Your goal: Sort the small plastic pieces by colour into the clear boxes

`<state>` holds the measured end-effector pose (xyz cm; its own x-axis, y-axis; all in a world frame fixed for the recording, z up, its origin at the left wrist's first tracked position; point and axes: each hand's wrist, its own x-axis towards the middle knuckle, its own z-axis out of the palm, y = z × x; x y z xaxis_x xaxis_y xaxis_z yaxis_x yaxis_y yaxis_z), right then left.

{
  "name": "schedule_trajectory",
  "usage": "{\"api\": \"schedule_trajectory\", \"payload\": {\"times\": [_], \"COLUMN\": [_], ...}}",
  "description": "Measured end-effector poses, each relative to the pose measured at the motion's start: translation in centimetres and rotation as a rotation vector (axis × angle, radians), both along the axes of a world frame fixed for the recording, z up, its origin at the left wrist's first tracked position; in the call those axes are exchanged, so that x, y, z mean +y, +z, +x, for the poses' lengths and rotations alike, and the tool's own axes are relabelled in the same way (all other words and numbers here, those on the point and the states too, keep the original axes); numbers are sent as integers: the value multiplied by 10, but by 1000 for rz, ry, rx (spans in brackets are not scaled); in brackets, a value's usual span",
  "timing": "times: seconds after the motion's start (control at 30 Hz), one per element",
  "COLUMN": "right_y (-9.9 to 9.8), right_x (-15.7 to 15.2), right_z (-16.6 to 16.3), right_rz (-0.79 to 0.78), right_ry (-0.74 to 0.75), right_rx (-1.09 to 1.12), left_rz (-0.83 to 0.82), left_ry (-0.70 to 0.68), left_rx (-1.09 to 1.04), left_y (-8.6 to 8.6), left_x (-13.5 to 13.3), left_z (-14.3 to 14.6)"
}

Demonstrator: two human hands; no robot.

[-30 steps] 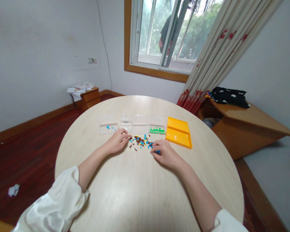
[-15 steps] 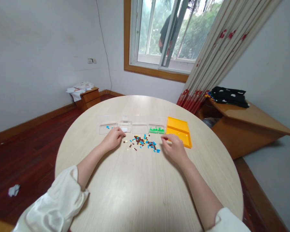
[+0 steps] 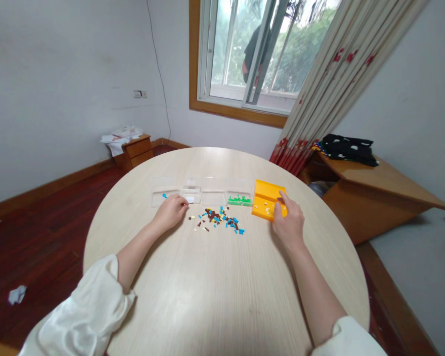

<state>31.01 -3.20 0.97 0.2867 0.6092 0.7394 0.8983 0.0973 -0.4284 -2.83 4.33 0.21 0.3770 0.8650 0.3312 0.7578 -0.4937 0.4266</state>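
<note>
A loose pile of small building bricks (image 3: 215, 217) in brown, blue and yellow lies mid-table. My left hand (image 3: 171, 212) rests at the pile's left side, by the clear boxes, with fingertips pressed together; whatever they hold, if anything, is too small to make out. My right hand (image 3: 289, 217) is over the right part of the yellow open case (image 3: 263, 200), thumb and fingers apart. A few white bricks (image 3: 267, 208) lie in that case. Green bricks (image 3: 239, 200) fill part of one clear box, and a few blue bricks (image 3: 164, 196) sit in the leftmost box (image 3: 156, 201).
An open clear box (image 3: 213, 198) stands between the green bricks' box and a small clear box (image 3: 191, 199) holding something white. All this is on a round wooden table (image 3: 222, 282). Behind are a window and curtain (image 3: 330, 74); a tilted cabinet (image 3: 385, 198) stands right. Outside the window is a dark shape.
My right hand has moved right, from beside the pile to over the yellow case, and its fingers have spread. The case has shifted slightly. My left hand has hardly moved.
</note>
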Motion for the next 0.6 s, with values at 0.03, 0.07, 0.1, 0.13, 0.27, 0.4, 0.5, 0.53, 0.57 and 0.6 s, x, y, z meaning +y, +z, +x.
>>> {"api": "schedule_trajectory", "payload": {"times": [0.03,0.07,0.1,0.13,0.27,0.4,0.5,0.53,0.57,0.6], "right_y": [0,0,1,1,-1,-3,-4,-4,-4,-4], "right_x": [0,0,0,0,1,1,1,1,1,1], "right_z": [-1,-2,-3,-4,-10,-13,-13,-13,-13,-13], "right_rz": [7,15,22,25,8,-7,-14,-13,-12,-10], "right_ry": [10,26,45,66,137,168,175,177,178,179], "right_rx": [-4,-9,-13,-17,-28,-33,-33,-30,-26,-23], "left_rz": [-5,-9,-10,-1,92,134,137,136,132,128], "left_ry": [40,82,127,173,339,441,456,448,435,423], "left_rx": [-38,-81,-127,-172,-264,-271,-255,-247,-239,-231], "left_y": [1,3,5,6,11,11,9,8,8,8], "left_x": [0,-1,0,0,5,10,10,10,10,9], "left_z": [0,0,-1,-2,-10,-18,-19,-19,-18,-18]}}
